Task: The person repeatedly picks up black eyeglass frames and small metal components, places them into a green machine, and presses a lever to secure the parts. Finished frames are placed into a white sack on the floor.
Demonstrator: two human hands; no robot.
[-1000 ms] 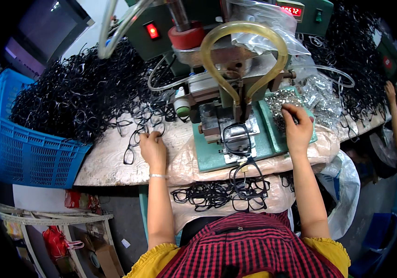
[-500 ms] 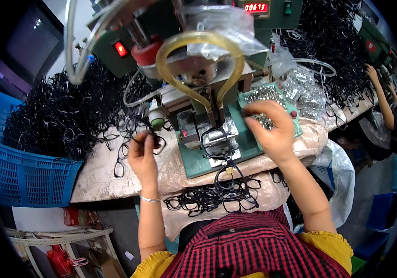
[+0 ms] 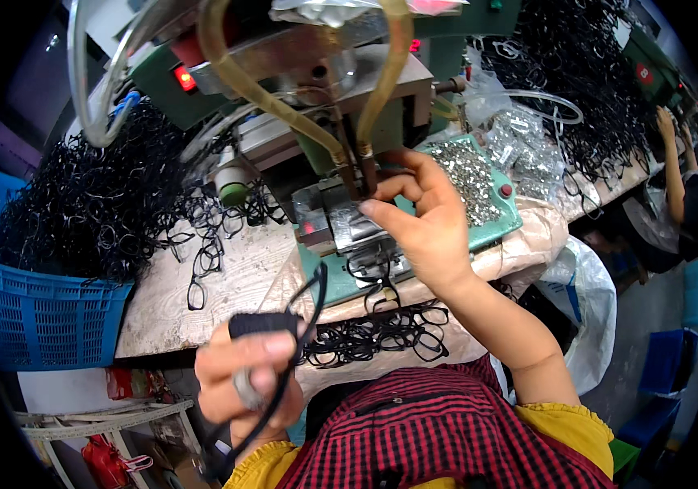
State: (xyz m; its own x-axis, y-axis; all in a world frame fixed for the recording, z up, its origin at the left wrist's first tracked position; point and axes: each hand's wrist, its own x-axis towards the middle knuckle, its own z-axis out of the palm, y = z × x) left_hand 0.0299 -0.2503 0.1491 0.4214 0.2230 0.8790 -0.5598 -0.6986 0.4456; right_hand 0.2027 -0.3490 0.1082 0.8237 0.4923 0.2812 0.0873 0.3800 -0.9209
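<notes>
Black plastic glasses frame [image 3: 288, 350] is gripped in the left hand [image 3: 247, 383], raised close to the camera above the lap. Right hand [image 3: 422, 220] reaches to the metal clamp [image 3: 349, 224] of the green machine [image 3: 381, 106], fingers pinched there; whether they hold a small part cannot be told. More frames [image 3: 377, 338] lie on the bench edge between the hands. Blue basket [image 3: 39, 318] at left is heaped with black frames [image 3: 96, 204]; a green tray [image 3: 487, 228] holds small silver parts [image 3: 463, 175]
</notes>
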